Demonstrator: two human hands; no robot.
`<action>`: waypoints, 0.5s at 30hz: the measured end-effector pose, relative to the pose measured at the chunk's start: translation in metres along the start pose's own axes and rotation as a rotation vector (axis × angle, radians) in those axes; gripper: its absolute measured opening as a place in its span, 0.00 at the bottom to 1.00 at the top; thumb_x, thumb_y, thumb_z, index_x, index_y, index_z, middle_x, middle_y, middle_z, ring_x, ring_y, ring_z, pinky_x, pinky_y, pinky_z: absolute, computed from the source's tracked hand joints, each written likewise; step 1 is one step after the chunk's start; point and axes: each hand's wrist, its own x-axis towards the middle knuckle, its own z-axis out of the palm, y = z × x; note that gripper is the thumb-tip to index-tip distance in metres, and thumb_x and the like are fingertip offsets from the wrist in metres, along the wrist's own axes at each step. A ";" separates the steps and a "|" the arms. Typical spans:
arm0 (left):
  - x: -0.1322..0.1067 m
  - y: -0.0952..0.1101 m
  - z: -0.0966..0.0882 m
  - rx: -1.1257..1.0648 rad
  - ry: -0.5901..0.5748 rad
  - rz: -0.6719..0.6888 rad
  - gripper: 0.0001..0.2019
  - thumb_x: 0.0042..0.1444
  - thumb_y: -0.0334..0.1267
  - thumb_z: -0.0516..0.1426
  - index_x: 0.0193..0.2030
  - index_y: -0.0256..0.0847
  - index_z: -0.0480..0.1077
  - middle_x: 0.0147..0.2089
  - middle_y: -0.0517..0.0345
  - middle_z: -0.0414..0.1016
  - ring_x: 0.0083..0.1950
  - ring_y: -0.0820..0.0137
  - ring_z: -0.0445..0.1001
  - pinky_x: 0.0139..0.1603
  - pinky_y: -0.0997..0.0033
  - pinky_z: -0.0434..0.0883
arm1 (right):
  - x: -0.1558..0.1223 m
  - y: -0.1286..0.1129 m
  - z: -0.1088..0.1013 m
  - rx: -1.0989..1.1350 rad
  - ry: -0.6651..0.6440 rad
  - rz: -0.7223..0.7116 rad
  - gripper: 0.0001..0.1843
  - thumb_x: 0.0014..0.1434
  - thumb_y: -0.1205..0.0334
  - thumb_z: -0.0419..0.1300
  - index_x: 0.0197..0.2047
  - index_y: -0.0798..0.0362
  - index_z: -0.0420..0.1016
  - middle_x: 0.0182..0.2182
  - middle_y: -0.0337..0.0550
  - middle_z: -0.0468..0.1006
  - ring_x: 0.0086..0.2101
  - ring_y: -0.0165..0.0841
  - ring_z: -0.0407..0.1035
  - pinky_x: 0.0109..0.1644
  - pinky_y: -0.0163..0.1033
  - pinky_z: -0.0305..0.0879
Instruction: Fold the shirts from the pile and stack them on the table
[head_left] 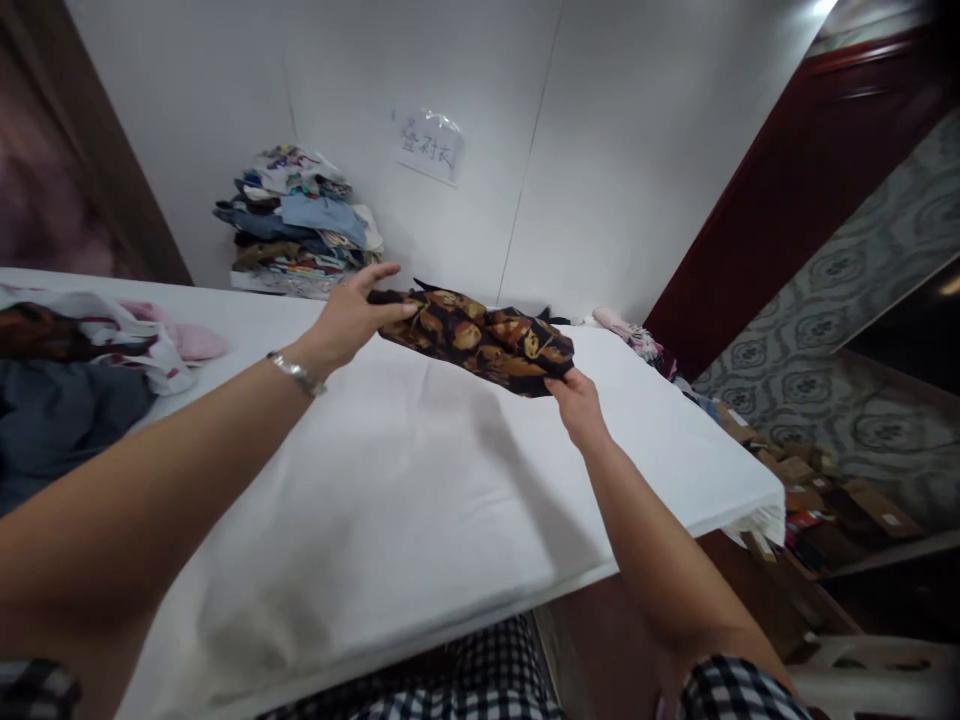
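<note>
A folded shirt (480, 335), black with a brown and gold floral print, is held up between my two hands over the white table (420, 480). My left hand (356, 315) pinches its left end, thumb in front, with the index finger stretched out above. My right hand (579, 405) grips the lower right corner of the fabric. A silvery band circles my left wrist. The shirt's far side is hidden, and a dark pointed bit of cloth sticks up along its top edge.
A tall stack of folded clothes (300, 225) stands at the back left against the wall. Loose garments (82, 360) lie on the table's left end. More cloth (637, 340) lies along the back right edge. Cardboard boxes (877, 505) and a white plastic stool (877, 670) are off to the right.
</note>
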 end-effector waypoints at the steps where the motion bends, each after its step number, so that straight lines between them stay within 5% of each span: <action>1: -0.020 -0.006 -0.004 0.049 -0.005 0.006 0.39 0.46 0.43 0.65 0.65 0.41 0.59 0.52 0.54 0.75 0.50 0.65 0.74 0.53 0.67 0.71 | -0.007 0.007 -0.003 -0.032 -0.010 -0.010 0.13 0.50 0.59 0.59 0.39 0.53 0.77 0.38 0.41 0.81 0.41 0.36 0.70 0.54 0.45 0.63; 4: -0.098 -0.044 -0.011 0.225 -0.106 -0.142 0.43 0.37 0.49 0.68 0.63 0.46 0.63 0.51 0.55 0.77 0.55 0.57 0.73 0.57 0.61 0.70 | -0.051 0.040 -0.009 -0.181 -0.079 0.002 0.12 0.48 0.60 0.62 0.37 0.50 0.80 0.42 0.43 0.81 0.47 0.41 0.70 0.58 0.50 0.60; 8: -0.189 -0.104 -0.013 0.315 -0.307 -0.388 0.43 0.33 0.55 0.67 0.61 0.53 0.67 0.55 0.54 0.76 0.56 0.52 0.73 0.56 0.59 0.72 | -0.114 0.073 -0.012 -0.345 -0.352 0.024 0.11 0.48 0.63 0.64 0.36 0.44 0.83 0.47 0.43 0.79 0.52 0.45 0.68 0.60 0.50 0.60; 11: -0.214 -0.124 -0.015 0.354 -0.302 -0.406 0.46 0.35 0.59 0.65 0.65 0.51 0.62 0.55 0.50 0.75 0.58 0.51 0.72 0.57 0.59 0.71 | -0.133 0.077 -0.013 -0.378 -0.369 0.041 0.12 0.48 0.65 0.64 0.37 0.42 0.83 0.49 0.42 0.79 0.56 0.45 0.65 0.62 0.50 0.59; 15: -0.212 -0.115 -0.016 0.359 -0.271 -0.404 0.48 0.35 0.61 0.64 0.66 0.52 0.60 0.55 0.51 0.76 0.59 0.52 0.72 0.58 0.60 0.70 | -0.132 0.074 -0.019 -0.308 -0.359 0.119 0.20 0.47 0.67 0.62 0.44 0.43 0.81 0.51 0.41 0.77 0.57 0.44 0.65 0.63 0.51 0.58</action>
